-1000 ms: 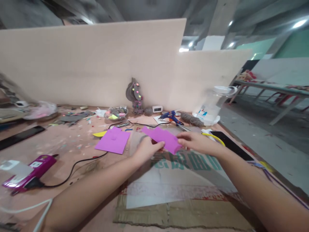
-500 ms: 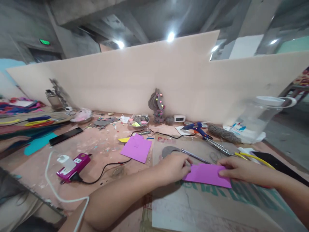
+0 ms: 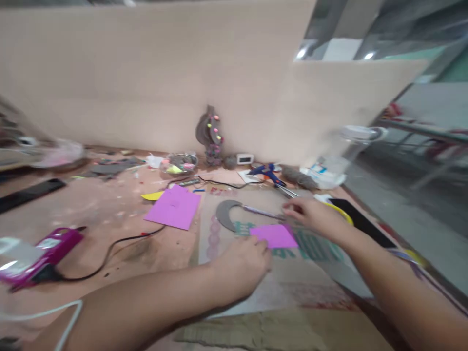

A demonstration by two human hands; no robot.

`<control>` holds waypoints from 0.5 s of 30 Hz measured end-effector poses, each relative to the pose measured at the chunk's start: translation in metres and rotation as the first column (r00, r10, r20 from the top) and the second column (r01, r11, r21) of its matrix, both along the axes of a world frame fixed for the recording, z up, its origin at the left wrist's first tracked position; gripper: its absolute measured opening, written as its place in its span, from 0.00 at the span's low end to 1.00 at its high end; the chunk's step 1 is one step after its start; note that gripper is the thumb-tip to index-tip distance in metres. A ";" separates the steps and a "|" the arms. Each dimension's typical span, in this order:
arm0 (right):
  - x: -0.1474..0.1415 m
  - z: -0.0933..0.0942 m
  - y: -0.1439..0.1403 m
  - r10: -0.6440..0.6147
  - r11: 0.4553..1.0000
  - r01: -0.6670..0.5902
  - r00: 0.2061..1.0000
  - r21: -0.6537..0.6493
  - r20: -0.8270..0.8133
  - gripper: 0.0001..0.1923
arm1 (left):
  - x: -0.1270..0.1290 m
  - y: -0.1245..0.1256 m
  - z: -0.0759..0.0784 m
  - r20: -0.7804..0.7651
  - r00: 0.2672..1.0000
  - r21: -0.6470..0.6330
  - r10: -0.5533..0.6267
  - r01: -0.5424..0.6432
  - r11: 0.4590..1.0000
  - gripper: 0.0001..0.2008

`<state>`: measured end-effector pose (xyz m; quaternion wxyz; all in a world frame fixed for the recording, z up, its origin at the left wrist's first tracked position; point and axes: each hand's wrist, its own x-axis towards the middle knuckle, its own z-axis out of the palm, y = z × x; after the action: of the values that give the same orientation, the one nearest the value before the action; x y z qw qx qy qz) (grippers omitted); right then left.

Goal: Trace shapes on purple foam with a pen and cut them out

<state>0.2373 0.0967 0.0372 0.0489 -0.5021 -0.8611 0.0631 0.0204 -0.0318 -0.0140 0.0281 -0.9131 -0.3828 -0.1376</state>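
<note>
My left hand [image 3: 243,265] is closed on the near left edge of a small purple sheet [image 3: 276,236], which looks like craft foam or card. My right hand [image 3: 316,214] has come off the sheet. Its fingers are loosely curved and a little apart, close to the end of a slim pen [image 3: 261,211], with no object visible in them. Metal scissor blades [image 3: 288,191] show behind this hand, which partly hides the scissors. Left of the pen lies a grey crescent-shaped piece [image 3: 224,214]. A larger purple sheet [image 3: 173,207] rests left of the printed board [image 3: 241,297].
A blue glue gun [image 3: 268,170], a roll of grey yarn [image 3: 300,177] and a clear jug [image 3: 338,156] stand along the back right. A decorated grey figure [image 3: 211,136] leans near the partition. A magenta power strip [image 3: 54,253] with cables lies left; a black phone [image 3: 31,193] is beyond it.
My right hand has let go of the small purple sheet and moved up toward the pen and scissors. My left hand keeps the sheet. The camera has turned right and down.
</note>
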 end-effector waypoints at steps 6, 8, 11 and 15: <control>-0.019 -0.026 -0.001 0.134 0.984 -0.140 0.989 0.110 0.058 0.16 | 0.004 -0.005 -0.015 -0.091 0.996 0.052 0.008 -0.003 0.999 0.18; -0.026 -0.034 0.001 0.204 0.967 -0.210 0.978 0.147 0.052 0.12 | 0.004 -0.006 -0.014 -0.124 0.992 0.053 0.024 -0.018 0.998 0.19; -0.036 -0.039 0.004 0.224 0.952 -0.235 0.972 0.194 0.076 0.10 | 0.004 -0.007 -0.010 -0.144 0.989 0.045 0.036 -0.029 0.999 0.19; -0.036 -0.030 -0.005 0.170 0.960 -0.162 0.985 0.228 -0.016 0.13 | 0.004 -0.009 -0.002 -0.125 0.991 -0.008 0.050 -0.052 0.999 0.21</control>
<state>0.2016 0.0915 0.0068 0.1155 -0.4180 -0.9008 -0.0224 0.0244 -0.0405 -0.0162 0.0504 -0.9100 -0.4042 -0.0775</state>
